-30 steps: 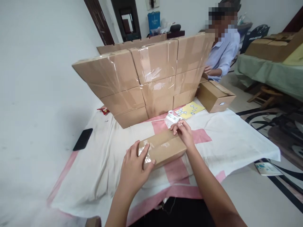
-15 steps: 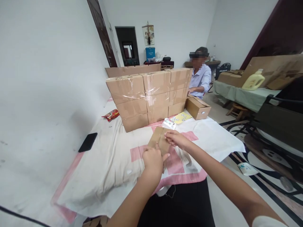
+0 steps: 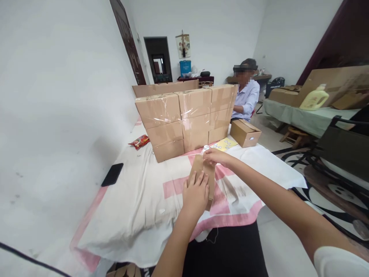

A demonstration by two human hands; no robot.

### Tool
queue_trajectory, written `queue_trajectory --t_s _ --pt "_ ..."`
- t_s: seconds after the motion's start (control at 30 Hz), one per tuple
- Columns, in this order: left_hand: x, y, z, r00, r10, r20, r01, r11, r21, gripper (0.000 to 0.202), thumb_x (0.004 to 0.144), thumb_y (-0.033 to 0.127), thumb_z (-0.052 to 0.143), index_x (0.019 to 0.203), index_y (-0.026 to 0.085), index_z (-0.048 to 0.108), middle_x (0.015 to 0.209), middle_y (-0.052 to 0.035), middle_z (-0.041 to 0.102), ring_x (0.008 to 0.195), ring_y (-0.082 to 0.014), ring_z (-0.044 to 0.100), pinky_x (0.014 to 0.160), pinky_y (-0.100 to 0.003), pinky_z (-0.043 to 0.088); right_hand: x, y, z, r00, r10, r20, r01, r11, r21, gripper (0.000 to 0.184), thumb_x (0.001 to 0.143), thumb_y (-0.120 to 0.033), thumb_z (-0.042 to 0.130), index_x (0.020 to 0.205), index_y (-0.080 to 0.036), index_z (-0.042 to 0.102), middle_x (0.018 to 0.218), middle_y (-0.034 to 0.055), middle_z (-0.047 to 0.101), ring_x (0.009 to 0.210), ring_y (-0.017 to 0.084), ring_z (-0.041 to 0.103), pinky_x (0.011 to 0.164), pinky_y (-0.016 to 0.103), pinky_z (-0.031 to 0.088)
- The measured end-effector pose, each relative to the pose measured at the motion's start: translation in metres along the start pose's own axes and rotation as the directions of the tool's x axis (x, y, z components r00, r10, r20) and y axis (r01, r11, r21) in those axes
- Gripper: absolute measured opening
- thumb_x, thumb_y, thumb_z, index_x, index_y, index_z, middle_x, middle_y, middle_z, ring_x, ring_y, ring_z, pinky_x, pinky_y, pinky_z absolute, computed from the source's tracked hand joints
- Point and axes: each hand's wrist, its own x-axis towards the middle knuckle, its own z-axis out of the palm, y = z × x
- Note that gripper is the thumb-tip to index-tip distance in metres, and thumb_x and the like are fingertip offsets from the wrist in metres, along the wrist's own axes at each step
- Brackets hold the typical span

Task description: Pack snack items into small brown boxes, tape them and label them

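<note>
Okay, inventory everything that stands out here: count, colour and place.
Cloth: one, white and pink, foreground
Small box: one, brown, on cloth
Taped box stack: one, brown, beyond small box
Carton: one, brown, right of stack
Sheet: one, yellow, left of carton
Packet: one, red, left of stack
Phone: one, black, cloth's left side
Side table: one, green-covered, far right
Jug: one, yellow, on side table
Person: one, blue shirt, beyond carton
Left hand: one, bare, on small box
Right hand: one, bare, at its far end

Room, apparently in a home, with white walls (image 3: 225, 27). Furnishings comprise a door (image 3: 125, 40), a picture (image 3: 186, 43), a stool (image 3: 294, 133), a chair (image 3: 331, 148) and a cloth-covered table (image 3: 135, 215). Household goods include a jug (image 3: 312, 101) and a snack bag (image 3: 140, 142).
</note>
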Motion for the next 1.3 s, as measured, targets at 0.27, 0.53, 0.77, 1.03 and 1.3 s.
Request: queue_trajectory --t_s 0.27,0.53,0.77,1.03,1.3 --pt "0.002 0.000 -0.002 1.000 0.007 -0.021 -0.007 1.000 -0.010 0.047 0.104 0.031 0.034 0.147 0.031 0.051 0.156 -0.0003 0.050 0.149 -0.0276 0.036 0.105 -0.055 0.048 0.011 -0.009 -0.005 0.981 0.051 0.186 -0.029 0.993 -0.118 0.016 0.072 -0.015 0.064 0.062 -0.018 0.052 0.043 -0.0049 0.046 0.039 0.006 0.031 0.040 0.020 0.017" --pt "-0.001 -0.002 0.001 0.999 0.008 -0.044 -0.008 1.000 -0.008 0.046 0.104 0.030 0.031 0.147 0.031 0.050 0.157 0.0027 0.049 0.148 -0.0262 0.037 0.102 -0.055 0.050 0.007 -0.008 -0.010 0.982 -0.008 0.189 0.012 1.000 -0.021 0.009 0.068 -0.011 0.070 0.069 -0.014 0.062 0.060 -0.0002 0.061 0.051 0.008 0.049 0.045 0.018 0.032" --pt "0.000 0.000 0.001 0.998 0.005 -0.063 -0.005 1.000 -0.005 0.046 0.104 0.031 0.033 0.146 0.031 0.052 0.156 0.0012 0.050 0.148 -0.0264 0.039 0.102 -0.055 0.050 0.017 0.025 -0.005 0.993 -0.006 0.117 -0.008 0.993 0.116 0.011 0.071 -0.016 0.061 0.062 -0.017 0.054 0.045 -0.0017 0.055 0.035 0.006 0.031 0.037 0.020 0.021" --pt "-0.001 -0.002 0.003 0.997 0.010 -0.072 -0.010 1.000 -0.001 0.046 0.104 0.030 0.033 0.146 0.033 0.051 0.157 0.0014 0.048 0.147 -0.0269 0.040 0.104 -0.055 0.049 0.017 0.041 -0.015 0.985 -0.080 0.156 0.028 0.950 0.311 0.015 0.062 -0.019 0.054 0.075 -0.015 0.060 0.042 -0.0056 0.049 0.034 0.005 0.022 0.036 0.019 0.015" --pt "-0.002 -0.004 0.006 0.995 0.008 -0.100 -0.008 1.000 -0.001 0.046 0.103 0.030 0.034 0.146 0.036 0.052 0.156 0.0045 0.050 0.146 -0.0264 0.042 0.101 -0.053 0.051 0.016 0.036 -0.016 0.977 -0.049 0.206 -0.019 0.949 0.315 0.035 0.059 -0.017 0.050 0.089 -0.009 0.066 0.040 -0.0056 0.047 0.034 0.006 0.020 0.036 0.019 0.013"
